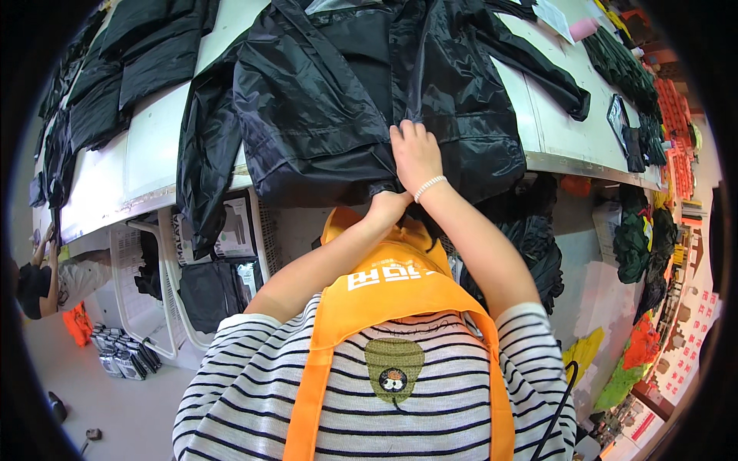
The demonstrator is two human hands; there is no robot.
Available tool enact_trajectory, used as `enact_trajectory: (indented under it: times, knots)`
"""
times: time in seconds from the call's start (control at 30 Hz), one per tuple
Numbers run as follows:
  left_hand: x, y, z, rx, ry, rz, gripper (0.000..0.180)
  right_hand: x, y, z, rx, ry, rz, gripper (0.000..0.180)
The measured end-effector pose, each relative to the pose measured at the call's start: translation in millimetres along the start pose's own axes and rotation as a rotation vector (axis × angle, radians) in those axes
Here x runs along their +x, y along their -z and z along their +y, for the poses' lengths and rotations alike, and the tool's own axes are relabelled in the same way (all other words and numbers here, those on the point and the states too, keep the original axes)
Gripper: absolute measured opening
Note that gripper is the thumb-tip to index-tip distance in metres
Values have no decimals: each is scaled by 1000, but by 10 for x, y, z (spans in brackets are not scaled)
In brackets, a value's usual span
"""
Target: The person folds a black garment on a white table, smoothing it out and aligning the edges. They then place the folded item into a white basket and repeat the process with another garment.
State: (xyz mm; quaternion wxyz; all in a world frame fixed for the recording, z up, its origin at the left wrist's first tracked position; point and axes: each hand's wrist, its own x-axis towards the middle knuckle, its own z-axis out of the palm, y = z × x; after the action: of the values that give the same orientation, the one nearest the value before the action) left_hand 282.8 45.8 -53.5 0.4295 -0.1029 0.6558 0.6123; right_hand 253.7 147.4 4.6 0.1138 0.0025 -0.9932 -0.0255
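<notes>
A shiny black jacket lies spread on the white table, its front facing up and its lower hem hanging over the near edge. At the bottom of the front opening, my left hand is closed on the hem. Just above it, my right hand, with a beaded bracelet at the wrist, has its fingers curled on the front edge of the jacket. Whether a zip pull is between those fingers cannot be seen. One jacket sleeve drops over the table edge on the left; the other sleeve stretches across the table to the right.
Folded black garments lie on the table's left, more dark garments on its right. White plastic baskets with packaged clothing stand below left. Black garments hang under the table. Another person is at far left.
</notes>
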Motion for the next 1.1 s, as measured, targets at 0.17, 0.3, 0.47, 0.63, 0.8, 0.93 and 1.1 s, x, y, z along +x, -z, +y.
enact_trajectory:
  times: [0.17,0.3,0.47,0.63,0.8,0.93,1.1]
  knots:
    - [-106,-55,177,-180,172,5,32,212,-486,-33,-285,26,-726,26]
    - [-136,-57,288,-467,271,-84,24,353,-119,87,-183,186,-944,22]
    - [-273,-12,730,-773,54,-115,29,794,854,398,206,-58,78,14]
    - [-367,47,950,-621,73,-178,30,215,108,912,794,-587,-47,25]
    - [-48,112,475,-326,182,-77,16,-185,-197,906,679,-667,-155,21]
    - [80,84,358,-79,258,-66,19,-122,125,659,644,-557,97,15]
    - [-155,82,470,-50,153,-220,25,14,15,496,1697,-599,-57,10]
